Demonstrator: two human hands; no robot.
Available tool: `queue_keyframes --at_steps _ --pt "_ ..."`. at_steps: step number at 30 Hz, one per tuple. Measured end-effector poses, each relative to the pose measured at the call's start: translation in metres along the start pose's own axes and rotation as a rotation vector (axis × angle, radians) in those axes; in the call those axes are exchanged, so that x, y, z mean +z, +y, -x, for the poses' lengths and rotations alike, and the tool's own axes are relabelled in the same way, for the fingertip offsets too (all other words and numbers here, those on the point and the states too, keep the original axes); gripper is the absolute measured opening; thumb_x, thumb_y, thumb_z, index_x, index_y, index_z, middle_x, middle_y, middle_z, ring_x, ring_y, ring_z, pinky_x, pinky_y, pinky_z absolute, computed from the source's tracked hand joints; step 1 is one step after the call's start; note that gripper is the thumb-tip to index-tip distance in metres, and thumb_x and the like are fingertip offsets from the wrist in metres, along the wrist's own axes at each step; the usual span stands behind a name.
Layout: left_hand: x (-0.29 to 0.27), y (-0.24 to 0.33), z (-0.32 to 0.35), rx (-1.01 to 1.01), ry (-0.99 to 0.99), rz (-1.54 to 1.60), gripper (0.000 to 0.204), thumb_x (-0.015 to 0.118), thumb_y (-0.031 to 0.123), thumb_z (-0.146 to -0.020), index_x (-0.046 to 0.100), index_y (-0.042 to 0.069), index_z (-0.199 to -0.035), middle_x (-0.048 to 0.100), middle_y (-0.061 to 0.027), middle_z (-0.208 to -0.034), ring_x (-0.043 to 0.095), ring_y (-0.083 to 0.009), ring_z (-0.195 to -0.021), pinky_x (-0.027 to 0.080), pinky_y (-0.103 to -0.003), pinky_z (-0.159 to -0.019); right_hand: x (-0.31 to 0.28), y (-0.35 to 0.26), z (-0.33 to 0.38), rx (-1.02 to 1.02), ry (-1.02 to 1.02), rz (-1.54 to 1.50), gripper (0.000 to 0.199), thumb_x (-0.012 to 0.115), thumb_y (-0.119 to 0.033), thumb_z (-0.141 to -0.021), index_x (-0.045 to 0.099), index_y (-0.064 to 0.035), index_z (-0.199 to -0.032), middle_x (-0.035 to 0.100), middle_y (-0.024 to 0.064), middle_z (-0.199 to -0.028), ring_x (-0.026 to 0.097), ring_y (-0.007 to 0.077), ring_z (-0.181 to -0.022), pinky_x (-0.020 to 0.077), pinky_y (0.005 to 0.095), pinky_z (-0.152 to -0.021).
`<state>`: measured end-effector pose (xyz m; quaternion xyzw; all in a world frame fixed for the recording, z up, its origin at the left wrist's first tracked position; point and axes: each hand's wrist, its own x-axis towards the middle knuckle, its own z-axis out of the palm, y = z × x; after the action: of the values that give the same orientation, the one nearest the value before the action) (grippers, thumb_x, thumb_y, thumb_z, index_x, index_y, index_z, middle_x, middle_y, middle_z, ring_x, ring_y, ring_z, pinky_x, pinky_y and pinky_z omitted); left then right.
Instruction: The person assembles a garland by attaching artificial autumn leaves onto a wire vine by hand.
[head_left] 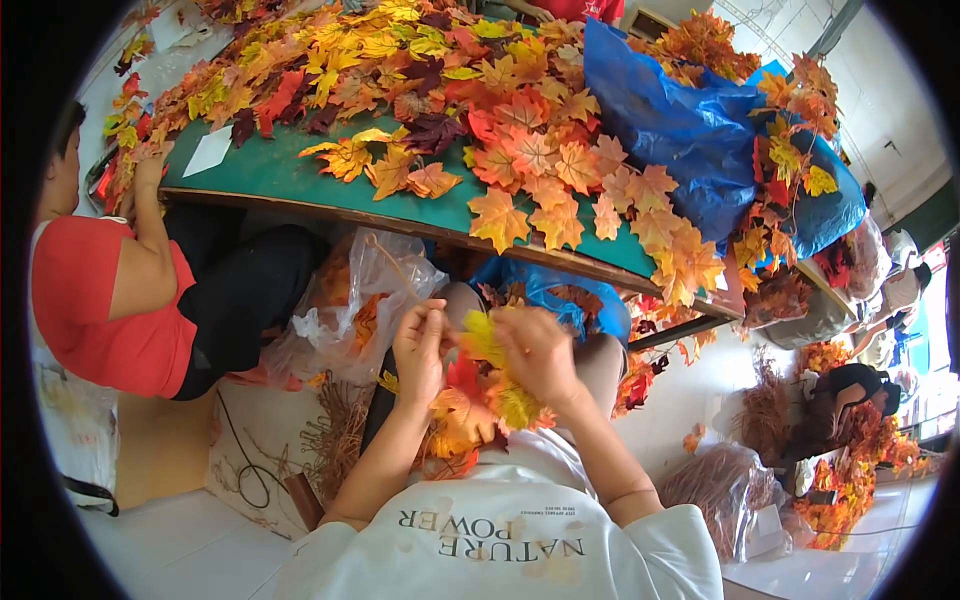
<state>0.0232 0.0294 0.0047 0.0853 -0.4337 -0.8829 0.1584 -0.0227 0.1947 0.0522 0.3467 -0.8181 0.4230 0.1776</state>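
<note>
My left hand (420,350) is closed in a pinch on a thin brown stem (397,268), whose free end sticks up toward the table. Close beside it, my right hand (540,352) is closed on a yellow artificial maple leaf (482,340), fingers bent and slightly blurred. Between my wrists, a bunch of orange, red and yellow artificial leaves (465,415) hangs over my lap. Whether the stem runs on into this bunch is hidden by my hands.
Ahead stands a green-topped table (270,165) heaped with artificial autumn leaves (530,150) and a blue plastic sheet (670,130). A person in red (110,290) sits at the left. Clear plastic bags (345,310) lie under the table. Bundled brown stems (725,490) are on the right floor.
</note>
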Motion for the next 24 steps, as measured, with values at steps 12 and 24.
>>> queue_keyframes --at_steps 12,24 --pt "-0.002 0.007 -0.009 -0.209 -0.172 0.367 0.023 0.049 0.011 -0.093 0.052 0.006 -0.115 0.049 -0.0006 -0.084 0.051 -0.0106 -0.075 0.047 -0.032 -0.075 -0.006 0.069 -0.152 -0.087 0.216 0.122 0.011 0.060 -0.001 -0.081 0.063 0.0010 -0.091 0.062 0.0146 -0.080 0.060 0.0259 -0.064 0.0477 0.0307 -0.056" --pt "-0.011 0.012 -0.018 -0.180 -0.205 0.394 0.027 0.049 0.012 -0.093 0.051 0.006 -0.119 0.048 0.0000 -0.082 0.050 -0.0113 -0.075 0.045 -0.030 -0.073 0.107 0.076 -0.233 -0.238 -0.138 0.212 0.015 0.061 -0.013 -0.081 0.066 -0.0035 -0.092 0.061 0.0156 -0.084 0.060 0.0330 -0.077 0.0486 0.0384 -0.067"
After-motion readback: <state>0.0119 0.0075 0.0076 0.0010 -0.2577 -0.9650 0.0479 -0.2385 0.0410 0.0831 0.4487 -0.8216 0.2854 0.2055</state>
